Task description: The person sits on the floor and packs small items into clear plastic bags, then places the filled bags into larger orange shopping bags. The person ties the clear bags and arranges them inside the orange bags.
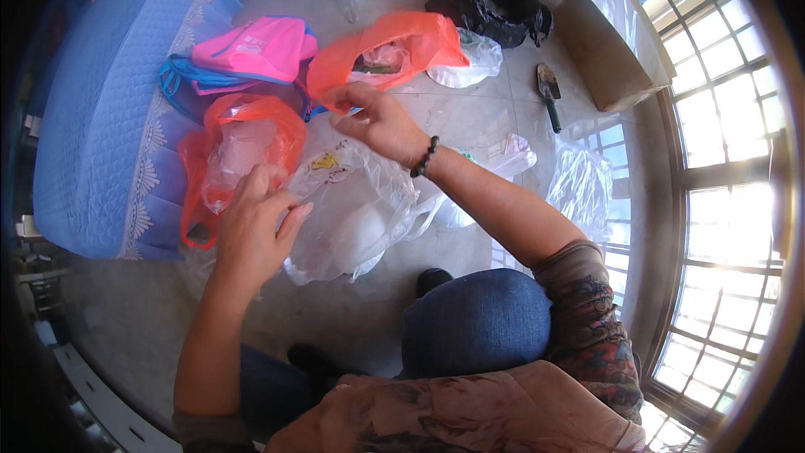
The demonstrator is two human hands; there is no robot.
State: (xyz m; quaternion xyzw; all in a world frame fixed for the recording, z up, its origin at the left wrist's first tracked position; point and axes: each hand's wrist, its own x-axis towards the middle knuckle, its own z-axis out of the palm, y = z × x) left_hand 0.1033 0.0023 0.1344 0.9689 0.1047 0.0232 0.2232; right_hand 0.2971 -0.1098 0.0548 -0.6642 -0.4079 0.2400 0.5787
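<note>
My left hand is over the near edge of a red plastic bag that holds a clear bag with whitish contents; its thumb and fingers are apart. At the near rim of a second, orange-red plastic bag is my right hand, its fingers curled; whether they pinch the bag is unclear. Between the hands lies a translucent plastic bag with white contents and yellow print. A pink and blue fabric bag lies behind the red bag.
A bed with a blue quilted cover stands at the left. Behind on the floor lies a black plastic bag. To the right are a hand trowel, a clear plastic sheet or bag and a cardboard box near the barred window.
</note>
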